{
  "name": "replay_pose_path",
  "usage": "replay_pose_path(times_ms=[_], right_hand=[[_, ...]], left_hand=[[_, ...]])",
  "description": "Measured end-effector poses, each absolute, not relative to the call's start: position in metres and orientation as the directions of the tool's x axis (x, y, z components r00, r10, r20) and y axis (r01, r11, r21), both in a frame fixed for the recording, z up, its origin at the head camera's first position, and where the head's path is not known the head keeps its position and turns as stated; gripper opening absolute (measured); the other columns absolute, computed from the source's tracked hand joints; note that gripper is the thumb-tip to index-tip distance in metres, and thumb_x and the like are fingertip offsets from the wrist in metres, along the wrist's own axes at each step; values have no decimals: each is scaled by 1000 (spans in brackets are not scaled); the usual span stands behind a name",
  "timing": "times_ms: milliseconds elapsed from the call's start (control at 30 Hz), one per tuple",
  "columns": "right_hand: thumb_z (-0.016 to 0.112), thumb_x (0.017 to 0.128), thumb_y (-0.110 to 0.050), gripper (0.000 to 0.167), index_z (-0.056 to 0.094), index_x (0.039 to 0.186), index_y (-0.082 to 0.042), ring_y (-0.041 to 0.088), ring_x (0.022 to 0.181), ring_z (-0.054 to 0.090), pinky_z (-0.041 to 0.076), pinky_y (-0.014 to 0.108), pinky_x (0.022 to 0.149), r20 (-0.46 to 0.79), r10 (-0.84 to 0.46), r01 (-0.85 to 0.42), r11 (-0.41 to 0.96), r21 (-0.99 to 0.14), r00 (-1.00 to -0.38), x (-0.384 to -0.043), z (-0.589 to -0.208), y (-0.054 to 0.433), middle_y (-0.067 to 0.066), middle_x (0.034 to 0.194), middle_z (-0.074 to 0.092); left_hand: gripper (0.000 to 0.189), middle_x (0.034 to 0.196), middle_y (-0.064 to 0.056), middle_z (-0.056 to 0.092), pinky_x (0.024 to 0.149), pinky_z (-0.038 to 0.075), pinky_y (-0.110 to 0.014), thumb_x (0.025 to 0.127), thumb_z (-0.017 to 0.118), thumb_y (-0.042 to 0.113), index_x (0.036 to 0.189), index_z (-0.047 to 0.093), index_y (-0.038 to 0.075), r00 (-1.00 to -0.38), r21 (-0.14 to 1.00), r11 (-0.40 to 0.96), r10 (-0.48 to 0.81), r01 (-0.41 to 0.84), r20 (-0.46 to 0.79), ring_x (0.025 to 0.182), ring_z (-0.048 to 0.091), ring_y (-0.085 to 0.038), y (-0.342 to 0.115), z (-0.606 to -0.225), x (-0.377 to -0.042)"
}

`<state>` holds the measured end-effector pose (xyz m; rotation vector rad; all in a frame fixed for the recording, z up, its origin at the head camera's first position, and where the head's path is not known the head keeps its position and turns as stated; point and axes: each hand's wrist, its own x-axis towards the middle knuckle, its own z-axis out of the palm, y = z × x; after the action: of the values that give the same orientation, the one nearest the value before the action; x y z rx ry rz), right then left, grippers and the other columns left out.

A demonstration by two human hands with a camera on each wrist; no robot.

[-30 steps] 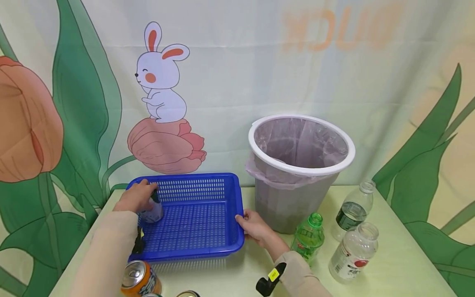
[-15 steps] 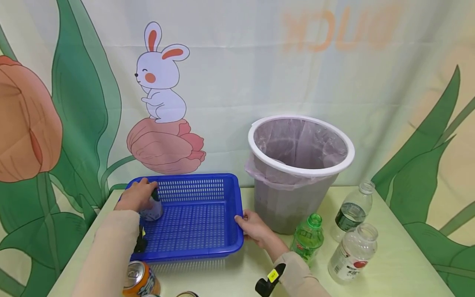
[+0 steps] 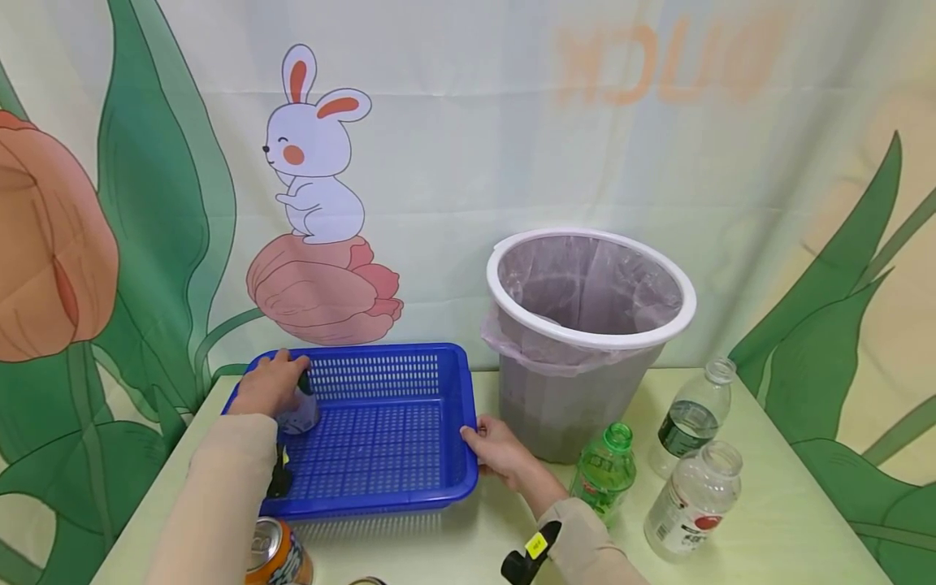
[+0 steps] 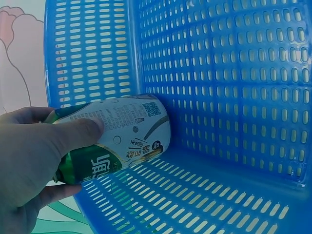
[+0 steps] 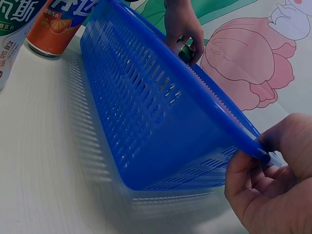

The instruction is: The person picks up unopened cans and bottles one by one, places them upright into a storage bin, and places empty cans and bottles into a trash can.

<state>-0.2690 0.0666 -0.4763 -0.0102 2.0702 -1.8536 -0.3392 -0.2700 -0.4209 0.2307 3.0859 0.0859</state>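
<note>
A blue plastic basket (image 3: 380, 443) with slotted walls stands on the left of the table. My left hand (image 3: 269, 383) reaches into its back left corner and grips a green and white drink can (image 4: 131, 126) around its upper part. In the left wrist view the can's bottom end meets the basket floor. On the basket's right side, my right hand (image 3: 504, 455) pinches the rim between thumb and fingers, as the right wrist view shows with the fingers (image 5: 243, 180) curled beneath the edge.
A grey bin (image 3: 570, 398) with a white rim and a liner stands behind my right hand. To its right are a green bottle (image 3: 605, 471) and two clear bottles (image 3: 687, 426), (image 3: 693, 504). An orange can (image 3: 276, 552) stands before the basket; another can (image 5: 12, 36) is beside it.
Both hands keep their holds on the can and the basket rim. The view has shifted very slightly; nothing else has visibly moved.
</note>
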Motion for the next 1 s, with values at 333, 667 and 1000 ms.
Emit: replay_pose_path(times_ms=[333, 667, 1000], right_hand=[[45, 97, -19, 24, 47, 109, 2, 33, 89, 64, 56, 35, 64, -260, -234, 231, 145, -962, -937, -269, -475, 68, 25, 108, 59], [45, 97, -18, 27, 47, 111, 5, 32, 86, 65, 56, 35, 63, -246, -247, 224, 116, -968, -937, -269, -476, 64, 25, 106, 60], [45, 97, -18, 25, 47, 110, 4, 31, 86, 65, 56, 35, 63, -244, -243, 219, 123, -968, -939, -267, -475, 66, 25, 106, 60]], left_hand=[[58, 127, -33, 38, 85, 39, -67, 79, 69, 9, 131, 44, 2, -988, 62, 987, 149, 146, -42, 113, 37, -54, -269, -420, -340], [58, 130, -33, 35, 88, 36, -68, 81, 64, 7, 133, 41, 0, -990, 93, 988, 131, 126, -50, 117, 34, -54, -269, -418, -335], [61, 133, -32, 33, 89, 35, -68, 81, 63, 7, 136, 38, 1, -987, 111, 984, 147, 140, -58, 120, 31, -54, -269, -416, -331]])
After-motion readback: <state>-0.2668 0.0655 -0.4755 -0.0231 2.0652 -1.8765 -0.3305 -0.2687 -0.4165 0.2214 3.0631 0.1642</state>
